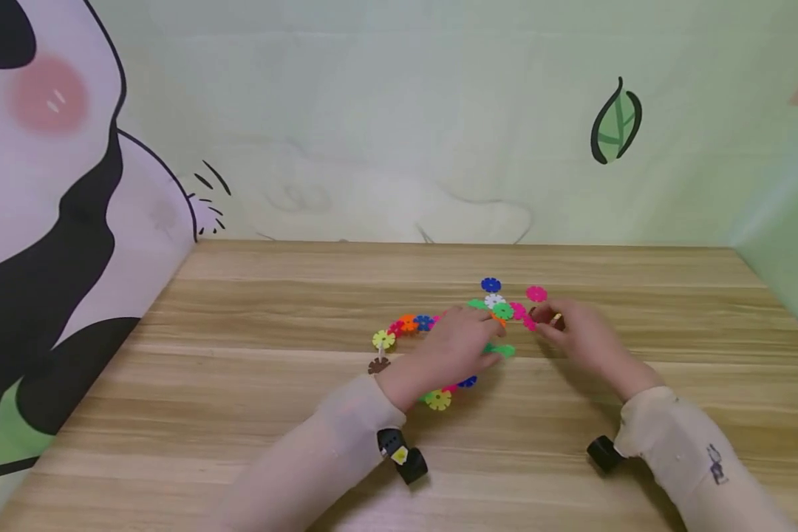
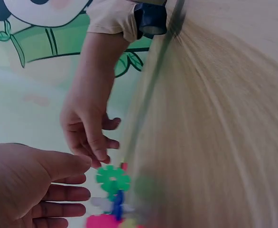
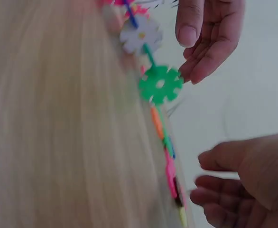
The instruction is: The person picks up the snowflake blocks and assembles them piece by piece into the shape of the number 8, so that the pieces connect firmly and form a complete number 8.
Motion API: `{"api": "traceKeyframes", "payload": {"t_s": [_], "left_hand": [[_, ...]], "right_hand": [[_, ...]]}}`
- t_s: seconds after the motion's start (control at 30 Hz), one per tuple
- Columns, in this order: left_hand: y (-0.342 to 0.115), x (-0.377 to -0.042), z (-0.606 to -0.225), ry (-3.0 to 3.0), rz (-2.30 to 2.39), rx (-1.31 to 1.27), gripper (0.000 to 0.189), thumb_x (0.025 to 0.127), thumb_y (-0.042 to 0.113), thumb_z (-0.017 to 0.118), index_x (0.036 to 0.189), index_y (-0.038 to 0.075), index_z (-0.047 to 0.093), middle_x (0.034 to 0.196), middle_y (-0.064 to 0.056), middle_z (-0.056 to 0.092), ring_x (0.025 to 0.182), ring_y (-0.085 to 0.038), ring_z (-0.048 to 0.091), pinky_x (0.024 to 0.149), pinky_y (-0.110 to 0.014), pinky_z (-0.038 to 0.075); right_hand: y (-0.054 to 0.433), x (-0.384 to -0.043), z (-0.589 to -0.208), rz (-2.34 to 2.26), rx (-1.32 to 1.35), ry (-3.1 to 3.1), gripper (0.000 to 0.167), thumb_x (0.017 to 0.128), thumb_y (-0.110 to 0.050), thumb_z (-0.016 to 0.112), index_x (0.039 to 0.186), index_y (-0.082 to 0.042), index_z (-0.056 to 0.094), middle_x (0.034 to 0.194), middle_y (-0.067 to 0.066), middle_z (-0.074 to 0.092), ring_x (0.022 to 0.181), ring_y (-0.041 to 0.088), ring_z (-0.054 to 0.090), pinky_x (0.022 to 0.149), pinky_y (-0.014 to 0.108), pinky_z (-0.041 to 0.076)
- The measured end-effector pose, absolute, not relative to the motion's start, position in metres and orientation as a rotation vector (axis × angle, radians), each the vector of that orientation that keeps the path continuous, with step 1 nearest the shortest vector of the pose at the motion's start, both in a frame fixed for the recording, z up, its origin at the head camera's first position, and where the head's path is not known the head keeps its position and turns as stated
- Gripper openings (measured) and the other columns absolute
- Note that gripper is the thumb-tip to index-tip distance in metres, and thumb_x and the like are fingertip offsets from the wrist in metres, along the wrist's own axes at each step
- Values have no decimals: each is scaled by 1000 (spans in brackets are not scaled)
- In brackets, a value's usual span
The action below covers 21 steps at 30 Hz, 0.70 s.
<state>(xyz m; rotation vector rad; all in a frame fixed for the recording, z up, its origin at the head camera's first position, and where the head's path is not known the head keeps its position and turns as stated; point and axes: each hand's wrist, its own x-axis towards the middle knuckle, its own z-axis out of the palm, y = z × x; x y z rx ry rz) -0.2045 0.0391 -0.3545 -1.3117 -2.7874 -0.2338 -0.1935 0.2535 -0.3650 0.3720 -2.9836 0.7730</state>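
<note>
A chain of small notched plastic discs in many colours lies in a loop on the wooden table (image 1: pixel 273 414). My left hand (image 1: pixel 455 343) reaches over the loop and hides part of it, its fingers extended near a green disc (image 1: pixel 502 310). In the left wrist view, nothing shows between that thumb and the fingers. To the right, my right hand (image 1: pixel 581 336) has its loosely bent fingertips beside the pink discs (image 1: pixel 519 310). A gap separates these fingers from the chain in the right wrist view. A yellow disc (image 1: pixel 383 339) marks the loop's left side.
At the loop's far side stand a blue disc (image 1: pixel 490 284) and a separate-looking pink disc (image 1: pixel 536 294). A pale green wall (image 1: pixel 386 111) with a painted panda and leaf rises behind the table. Each sleeve carries a black wrist camera (image 1: pixel 604 454) at its cuff.
</note>
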Motion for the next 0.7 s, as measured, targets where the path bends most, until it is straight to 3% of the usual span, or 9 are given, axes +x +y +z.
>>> {"api": "traceKeyframes", "payload": {"t_s": [0.13,0.23,0.5,0.7], "left_hand": [[44,-208,-365,-2802,-219,-1306,24,91,31,66,110,18,71,106,5,70,98,-13,62,89,-31,47],[45,-209,-371,-2794,-202,-1295,18,91,28,67,106,19,72,101,6,71,96,-13,63,89,-31,47],[46,-208,-381,-2736,-256,-1258,12,91,25,66,98,19,74,95,6,70,92,-12,62,85,-28,47],[48,-208,-382,-2724,-256,-1236,12,92,26,65,97,20,74,93,7,69,89,-11,61,82,-25,46]], "right_hand": [[258,-204,-370,614,233,-3050,28,93,-19,62,112,2,64,106,23,66,93,36,63,80,50,51],[260,-213,-376,561,218,-3089,33,92,-22,63,115,2,63,103,23,64,93,36,60,79,49,49],[263,-221,-384,657,232,-3067,14,90,-11,64,99,0,66,99,21,63,94,34,55,81,47,47],[269,-219,-381,722,202,-3018,21,93,-11,61,109,0,68,105,20,69,90,32,61,79,45,50]]}}
